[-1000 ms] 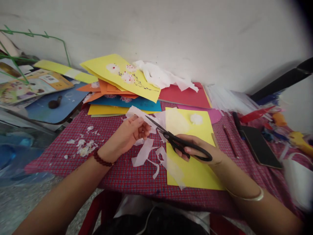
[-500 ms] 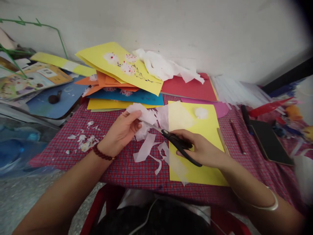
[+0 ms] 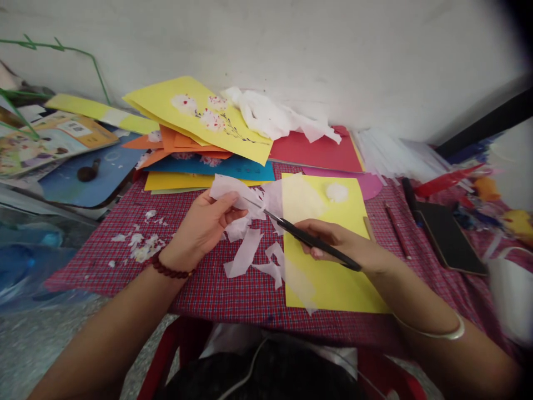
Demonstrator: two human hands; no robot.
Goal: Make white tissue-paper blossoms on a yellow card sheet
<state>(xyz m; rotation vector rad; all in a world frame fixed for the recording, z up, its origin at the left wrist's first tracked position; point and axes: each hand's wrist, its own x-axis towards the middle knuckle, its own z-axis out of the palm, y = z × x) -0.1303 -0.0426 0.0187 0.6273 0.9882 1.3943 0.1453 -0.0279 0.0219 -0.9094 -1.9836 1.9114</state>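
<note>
My left hand [image 3: 208, 219] pinches a piece of white tissue paper [image 3: 225, 186] between thumb and fingers. Black-handled scissors [image 3: 300, 234] are gripped in my right hand [image 3: 333, 241], their blades reaching left to the tissue beside my left fingertips. Whether the blades are closed all the way is hard to make out. Cut tissue strips [image 3: 245, 255] lie on the checked cloth below. Under my right hand is a yellow sheet of paper [image 3: 337, 289], with a white tuft [image 3: 336, 193] near its top and tissue over its left edge.
Small white scraps [image 3: 144, 247] lie at the left. Behind are stacked coloured cards, a yellow one with flowers [image 3: 187, 114] on top, and crumpled tissue [image 3: 266, 114]. To the right are a dark red pencil [image 3: 397, 230] and a black notebook [image 3: 449, 239]. A wall [image 3: 291, 50] stands behind.
My right hand has turned the scissors, so their handles now show edge-on and the blades sit nearer together. My left hand still holds the tissue. The whole view has shifted slightly.
</note>
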